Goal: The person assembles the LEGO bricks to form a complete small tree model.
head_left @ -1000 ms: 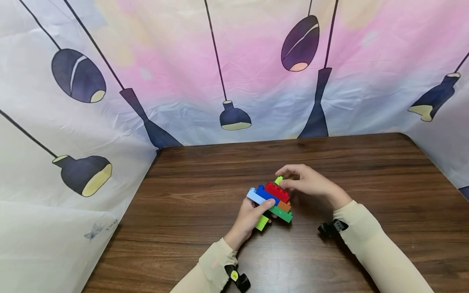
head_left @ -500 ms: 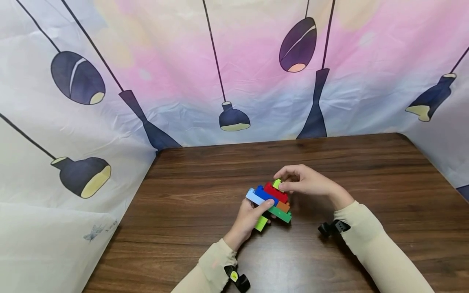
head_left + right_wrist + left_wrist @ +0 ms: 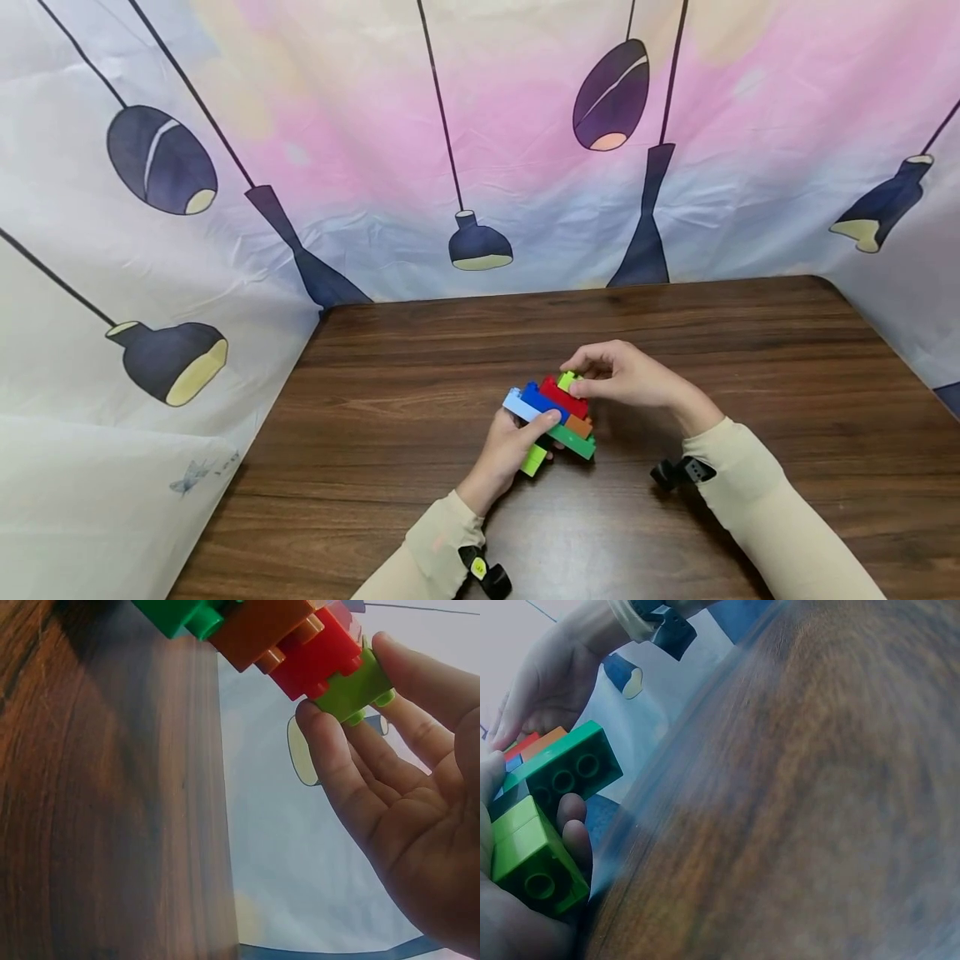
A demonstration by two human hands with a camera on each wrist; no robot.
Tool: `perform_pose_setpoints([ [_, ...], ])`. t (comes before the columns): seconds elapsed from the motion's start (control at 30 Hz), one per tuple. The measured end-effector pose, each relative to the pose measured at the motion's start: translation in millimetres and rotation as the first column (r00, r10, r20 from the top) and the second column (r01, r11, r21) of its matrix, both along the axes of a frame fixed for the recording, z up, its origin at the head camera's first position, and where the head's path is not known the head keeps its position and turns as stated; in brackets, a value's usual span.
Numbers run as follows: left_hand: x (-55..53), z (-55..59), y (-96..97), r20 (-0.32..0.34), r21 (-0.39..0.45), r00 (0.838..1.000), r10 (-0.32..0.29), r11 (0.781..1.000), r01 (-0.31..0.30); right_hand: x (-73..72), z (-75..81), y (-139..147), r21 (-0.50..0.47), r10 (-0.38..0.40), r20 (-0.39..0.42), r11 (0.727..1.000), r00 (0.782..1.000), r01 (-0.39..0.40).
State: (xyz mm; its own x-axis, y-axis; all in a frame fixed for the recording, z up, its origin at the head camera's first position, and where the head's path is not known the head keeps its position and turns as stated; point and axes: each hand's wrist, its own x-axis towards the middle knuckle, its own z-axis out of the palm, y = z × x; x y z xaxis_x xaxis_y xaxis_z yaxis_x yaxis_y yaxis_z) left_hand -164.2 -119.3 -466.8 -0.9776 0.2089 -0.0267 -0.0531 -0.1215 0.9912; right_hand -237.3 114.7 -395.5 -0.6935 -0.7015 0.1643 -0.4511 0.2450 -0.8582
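My left hand grips a tilted stack of toy building bricks above the table, its thumb across the front. Within the stack are a light blue brick, a dark blue brick, a red brick, an orange brick and a long green brick. Lime bricks stick out at the lower end, partly hidden by my left palm and fingers. At the upper end, my right hand pinches a small lime brick between thumb and fingers, against the red brick's studded side.
The dark wooden table lies beneath both hands. Behind it hangs a pastel cloth printed with dark lamps. Each wrist wears a small black camera, such as the right one.
The small lime brick in my right fingers has come down and closer against the red brick. My left hand keeps its grip on the stack, almost still.
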Motion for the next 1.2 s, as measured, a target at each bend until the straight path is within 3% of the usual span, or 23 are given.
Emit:
perform_pose_setpoints([
  [1.2, -1.1, -2.1, 1.6, 0.005, 0.009, 0.999, 0.048, 0.999, -0.048, 0.1, -6.2, -3.8, -0.037, 0.009, -0.009, 0.999, 1.000, -0.009],
])
